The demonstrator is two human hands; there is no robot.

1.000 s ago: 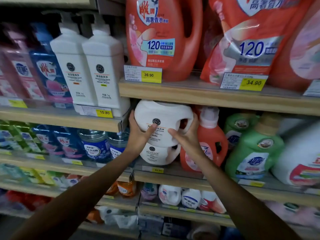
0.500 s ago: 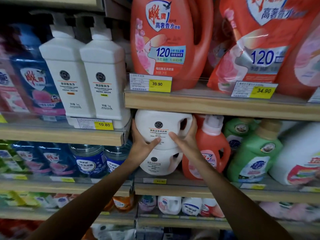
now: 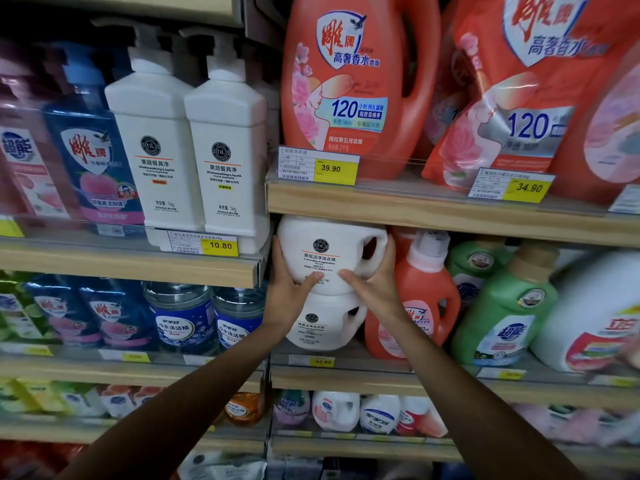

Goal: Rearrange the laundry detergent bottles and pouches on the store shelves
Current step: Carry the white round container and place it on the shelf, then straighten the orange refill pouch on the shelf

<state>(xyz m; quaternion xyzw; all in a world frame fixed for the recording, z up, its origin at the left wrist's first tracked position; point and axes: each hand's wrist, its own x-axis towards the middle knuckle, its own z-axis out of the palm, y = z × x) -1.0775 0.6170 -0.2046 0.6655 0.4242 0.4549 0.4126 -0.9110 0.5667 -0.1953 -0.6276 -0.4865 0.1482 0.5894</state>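
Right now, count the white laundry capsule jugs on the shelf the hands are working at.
2. The upper jug is gripped between the left hand and right hand; the lower jug sits directly beneath it. More may be hidden behind them.

"Laundry Capsules" on white jug [image 3: 329, 254]; shelf tags [image 3: 330, 168] 39.90, 34.90, 10.80.

Both arms reached up and forward. The left hand [image 3: 289, 289] pressed flat on the left side of the top white jug [image 3: 325, 254], the right hand [image 3: 375, 282] on its right side, thumbs nearly meeting in front.
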